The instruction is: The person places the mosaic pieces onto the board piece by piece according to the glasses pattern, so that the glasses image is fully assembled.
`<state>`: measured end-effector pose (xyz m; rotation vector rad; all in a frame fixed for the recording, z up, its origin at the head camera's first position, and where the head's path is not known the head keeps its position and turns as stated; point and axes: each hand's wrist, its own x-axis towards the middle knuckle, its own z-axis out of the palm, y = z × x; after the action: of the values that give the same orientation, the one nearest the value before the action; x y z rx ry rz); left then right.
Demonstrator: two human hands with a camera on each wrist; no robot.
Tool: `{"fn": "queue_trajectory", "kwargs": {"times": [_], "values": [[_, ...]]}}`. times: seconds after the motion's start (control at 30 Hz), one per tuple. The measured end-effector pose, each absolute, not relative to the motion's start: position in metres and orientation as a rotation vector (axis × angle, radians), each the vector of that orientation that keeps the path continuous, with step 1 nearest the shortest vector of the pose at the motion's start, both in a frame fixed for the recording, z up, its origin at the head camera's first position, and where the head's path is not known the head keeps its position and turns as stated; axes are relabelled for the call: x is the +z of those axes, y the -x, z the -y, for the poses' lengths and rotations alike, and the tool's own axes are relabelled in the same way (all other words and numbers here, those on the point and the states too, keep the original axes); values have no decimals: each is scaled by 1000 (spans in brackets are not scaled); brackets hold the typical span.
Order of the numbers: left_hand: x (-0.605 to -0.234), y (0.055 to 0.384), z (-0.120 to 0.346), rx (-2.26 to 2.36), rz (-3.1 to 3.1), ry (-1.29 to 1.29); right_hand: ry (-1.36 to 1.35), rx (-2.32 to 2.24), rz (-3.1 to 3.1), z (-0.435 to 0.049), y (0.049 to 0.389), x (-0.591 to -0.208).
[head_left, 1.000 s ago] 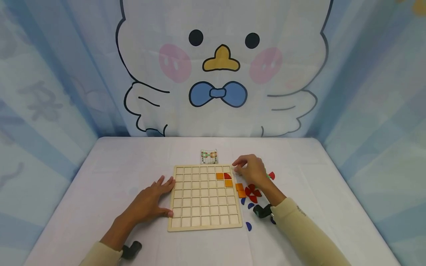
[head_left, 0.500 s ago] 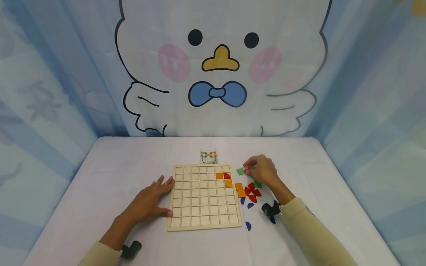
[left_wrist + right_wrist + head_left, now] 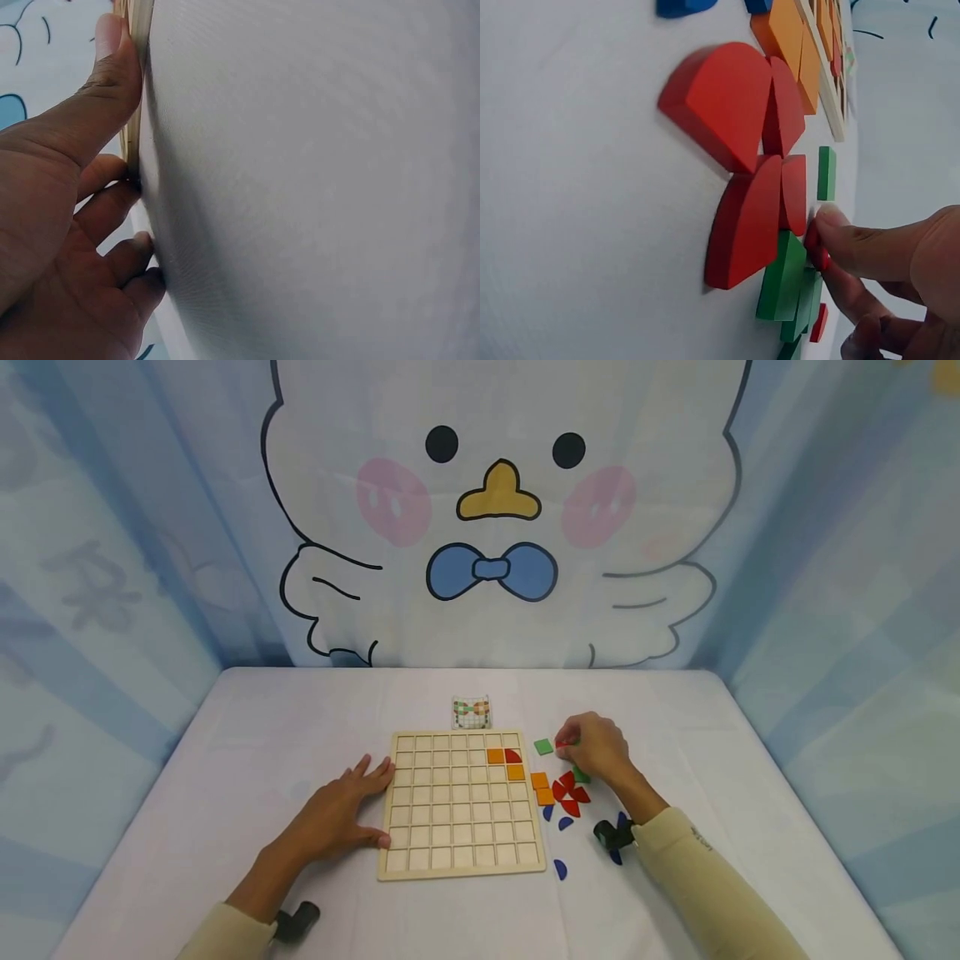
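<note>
past right fingers (image 3: 870,251) round a red piece (image 3: 815,246), another red one (image 3: 819,323) in right wrist view only, left fingers (image 3: 109,210) unclenched

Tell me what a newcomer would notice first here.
The big cartoon character on the backdrop, wearing a blue bow tie, likely dominates. Below, a wooden grid board lies on the white table. To the board's right, the right grip pinches a red piece near other red pieces.

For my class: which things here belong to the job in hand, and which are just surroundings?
Apparently the job:
wooden grid board
orange squares
red pieces
green pieces
blue pieces
probably the printed card

Apparently surroundings:
cartoon backdrop
white tablecloth
black wrist devices
</note>
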<state>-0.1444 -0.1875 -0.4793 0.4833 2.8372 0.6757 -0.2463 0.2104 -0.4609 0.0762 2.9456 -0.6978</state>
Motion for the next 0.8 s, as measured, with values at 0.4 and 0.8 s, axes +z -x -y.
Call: {"fn": "queue_trajectory", "kwargs": {"times": [0.4, 0.8], "values": [[-478, 145, 187, 684, -2824, -450, -27, -740, -2834, -212, 244, -452], [-478, 146, 185, 667, -2828, -450, 149, -1036, -2748, -192, 235, -448]]}}
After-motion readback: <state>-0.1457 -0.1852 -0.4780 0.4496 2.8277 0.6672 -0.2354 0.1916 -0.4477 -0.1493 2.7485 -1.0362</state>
